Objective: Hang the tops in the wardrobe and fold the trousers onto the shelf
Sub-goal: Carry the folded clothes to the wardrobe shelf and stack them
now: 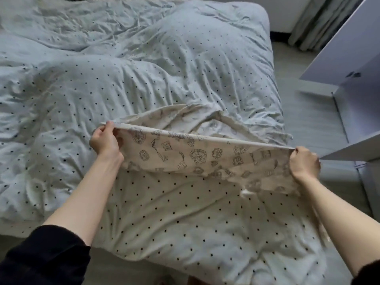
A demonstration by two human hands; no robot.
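A cream garment [185, 155] printed with dark line drawings is stretched between both hands above the bed. My left hand [104, 140] pinches its left end and my right hand [304, 163] grips its right end. The held edge is pulled taut and lifted; the far part of the garment lies crumpled on the duvet behind it. Which kind of garment it is I cannot tell.
The bed is covered by a rumpled pale blue duvet [123, 79] with black dots, reaching to the near edge. A white wardrobe with an open door [347, 48] stands to the right, across a strip of grey floor [308, 120]. Curtains [312, 19] hang at the back right.
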